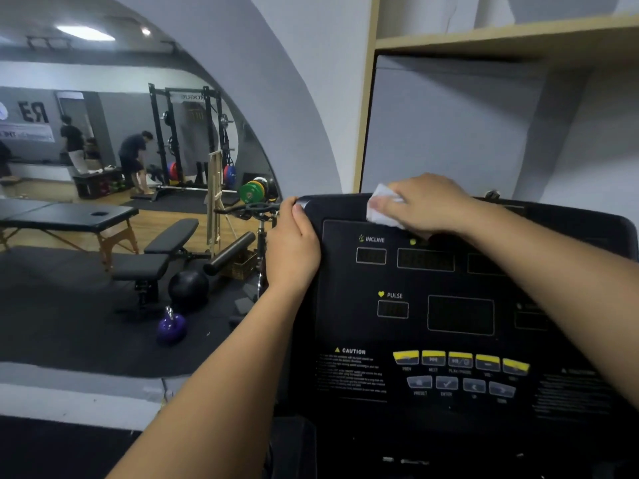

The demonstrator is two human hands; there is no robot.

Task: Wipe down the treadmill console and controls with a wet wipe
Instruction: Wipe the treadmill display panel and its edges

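Note:
The black treadmill console (460, 316) fills the lower right, with INCLINE and PULSE displays and rows of yellow and grey buttons (461, 361) near its bottom. My right hand (428, 205) presses a folded white wet wipe (380, 207) flat against the console's top edge, above the INCLINE display. My left hand (294, 243) grips the console's upper left corner, thumb on top, fingers wrapped around the side.
A large arched mirror (138, 188) on the left reflects a gym: a massage table, a bench, a purple kettlebell, a squat rack and people far off. A wooden shelf (501, 39) hangs above the console against a white wall.

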